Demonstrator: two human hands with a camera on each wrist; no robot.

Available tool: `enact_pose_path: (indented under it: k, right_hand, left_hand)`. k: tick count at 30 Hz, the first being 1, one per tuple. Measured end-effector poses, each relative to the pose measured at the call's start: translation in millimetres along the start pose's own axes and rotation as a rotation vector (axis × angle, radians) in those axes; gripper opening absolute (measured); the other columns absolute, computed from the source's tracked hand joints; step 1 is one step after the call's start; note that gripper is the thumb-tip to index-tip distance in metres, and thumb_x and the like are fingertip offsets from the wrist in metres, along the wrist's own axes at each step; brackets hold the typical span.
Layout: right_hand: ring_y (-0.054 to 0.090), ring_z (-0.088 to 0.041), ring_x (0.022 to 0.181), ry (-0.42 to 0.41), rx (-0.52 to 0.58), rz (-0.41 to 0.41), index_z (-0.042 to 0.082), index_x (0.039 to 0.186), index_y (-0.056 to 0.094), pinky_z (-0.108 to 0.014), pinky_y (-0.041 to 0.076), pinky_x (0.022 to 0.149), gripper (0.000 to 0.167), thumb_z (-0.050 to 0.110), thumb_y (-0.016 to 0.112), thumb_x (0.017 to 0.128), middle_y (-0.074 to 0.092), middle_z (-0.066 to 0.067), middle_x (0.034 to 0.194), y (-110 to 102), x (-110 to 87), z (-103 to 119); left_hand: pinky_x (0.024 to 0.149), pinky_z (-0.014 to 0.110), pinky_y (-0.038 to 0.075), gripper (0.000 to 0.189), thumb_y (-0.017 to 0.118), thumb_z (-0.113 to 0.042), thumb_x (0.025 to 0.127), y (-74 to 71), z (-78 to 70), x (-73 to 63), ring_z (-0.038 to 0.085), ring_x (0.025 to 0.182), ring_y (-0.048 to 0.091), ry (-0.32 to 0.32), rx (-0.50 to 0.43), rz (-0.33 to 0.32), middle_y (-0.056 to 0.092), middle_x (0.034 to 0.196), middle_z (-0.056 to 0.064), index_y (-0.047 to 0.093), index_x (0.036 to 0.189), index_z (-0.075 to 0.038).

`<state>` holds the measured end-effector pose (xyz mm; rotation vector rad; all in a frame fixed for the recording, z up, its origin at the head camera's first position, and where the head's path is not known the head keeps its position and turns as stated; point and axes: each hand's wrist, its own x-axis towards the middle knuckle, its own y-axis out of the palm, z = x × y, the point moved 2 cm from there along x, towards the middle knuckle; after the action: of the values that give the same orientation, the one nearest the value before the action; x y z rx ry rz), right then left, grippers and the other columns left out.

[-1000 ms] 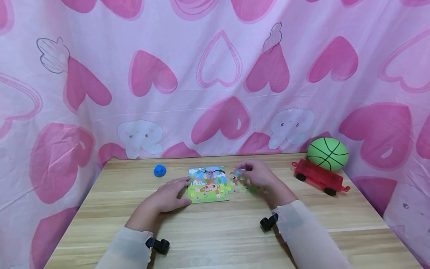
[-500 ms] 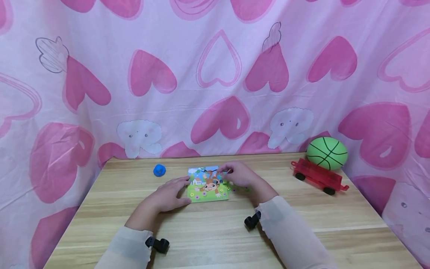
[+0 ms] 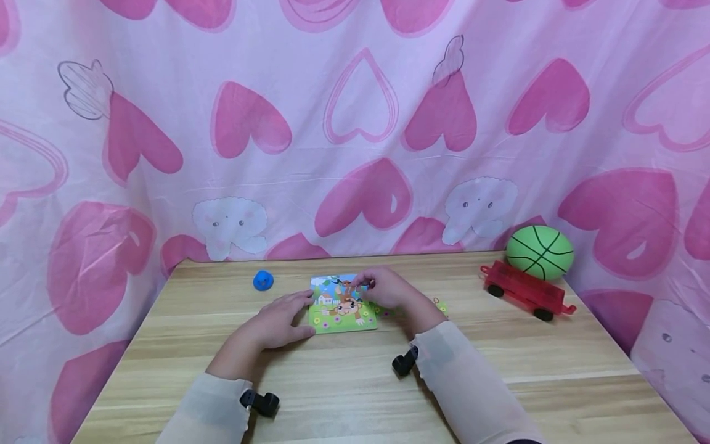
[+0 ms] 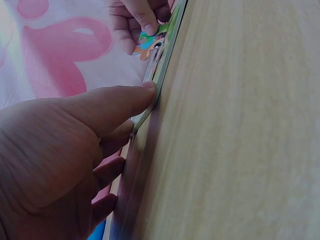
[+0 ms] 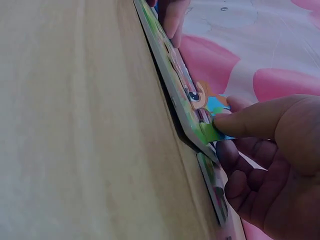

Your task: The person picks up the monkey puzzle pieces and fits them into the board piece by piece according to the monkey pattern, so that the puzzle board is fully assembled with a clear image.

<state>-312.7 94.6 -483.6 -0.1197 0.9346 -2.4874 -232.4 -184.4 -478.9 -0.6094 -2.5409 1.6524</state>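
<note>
Presently, head view: one pale wood-grain tabletop (image 3: 322, 382); lying flat on it, toward the far edge, one thin square puzzle board (image 3: 333, 325) printed with a brown monkey, a white house and green grass. One left hand (image 3: 284, 320), at the board's left side, fingers and thumb spread wide. One right hand (image 3: 386, 288), over the board's far right part, fingertips drawn together. Beside the board's right edge, some flat green flowered puzzle pieces (image 3: 386, 312), partly hidden by the right arm. Surroundings: one small blue rounded object (image 3: 263, 280) at left; one red plastic toy wagon with black wheels (image 3: 526, 293) at right, just in front of one green ball with black lines (image 3: 540, 253); one pink-and-white heart-print cloth (image 3: 355, 203) behind.

Left wrist view: thumb tip of the left hand touching the near edge of the board, other fingers loosely extended along its left side; the grip looks like a steadying one.

Right wrist view: one thin cut puzzle piece, blue, green and orange (image 5: 218, 103), pinched between thumb and fingers at the board's right end, tilted against the surface. Step in hand, by judgement: fitting this piece. The next move calls for aligning its edges with its neighbours, then pressing it level.
</note>
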Motion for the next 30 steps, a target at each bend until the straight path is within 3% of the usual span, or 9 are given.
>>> enact_pose_path:
  k: [7, 14, 22, 26, 30]
  right_hand:
    - [0.061, -0.019, 0.098, 0.006, -0.032, 0.012, 0.023, 0.113, 0.081, -0.035, 0.055, 0.088, 0.026, 0.007, 0.080, 0.093, 0.074, 0.004, 0.112, 1, -0.7, 0]
    - [0.057, -0.019, 0.092, -0.007, -0.078, 0.029, 0.021, 0.115, 0.082, -0.031, 0.054, 0.076, 0.024, 0.010, 0.081, 0.094, 0.068, -0.001, 0.106, 3, -0.6, -2]
    - [0.057, -0.019, 0.102, -0.027, -0.172, 0.051, 0.022, 0.119, 0.083, -0.034, 0.054, 0.087, 0.024, 0.013, 0.077, 0.098, 0.067, 0.002, 0.119, 3, -2.7, 2]
    - [0.057, -0.020, 0.096, -0.011, -0.155, 0.055, 0.023, 0.123, 0.081, -0.033, 0.055, 0.078, 0.026, 0.013, 0.075, 0.099, 0.066, 0.001, 0.113, 1, -4.9, 3]
    - [0.059, -0.020, 0.095, 0.030, -0.108, 0.022, 0.024, 0.127, 0.079, -0.033, 0.055, 0.078, 0.028, 0.015, 0.071, 0.102, 0.067, 0.001, 0.107, -8, -8.7, 3]
  left_hand:
    - [0.130, 0.070, 0.028, 0.075, 0.077, -0.048, 0.096, 0.5, 0.2, 0.9, 0.036, 0.164, 0.032, -0.007, -0.003, 0.000, 0.037, 0.176, 0.000, 0.051, 0.160, -0.019]
    - [0.130, 0.069, 0.028, 0.076, 0.078, -0.049, 0.096, 1.4, 0.9, 1.0, 0.035, 0.164, 0.032, -0.006, 0.001, -0.001, 0.037, 0.175, -0.001, 0.051, 0.160, -0.020]
    - [0.130, 0.069, 0.028, 0.075, 0.078, -0.049, 0.096, 0.2, -0.7, 0.4, 0.035, 0.164, 0.032, -0.013, 0.000, 0.002, 0.037, 0.176, -0.001, 0.051, 0.160, -0.021]
    - [0.130, 0.069, 0.028, 0.076, 0.078, -0.049, 0.096, 0.1, -1.3, -0.2, 0.035, 0.164, 0.031, -0.017, -0.002, 0.005, 0.037, 0.176, -0.001, 0.050, 0.161, -0.021]
    - [0.130, 0.069, 0.028, 0.076, 0.078, -0.048, 0.096, -0.1, -1.8, -0.7, 0.035, 0.164, 0.031, -0.019, -0.001, 0.008, 0.036, 0.176, -0.002, 0.050, 0.161, -0.022]
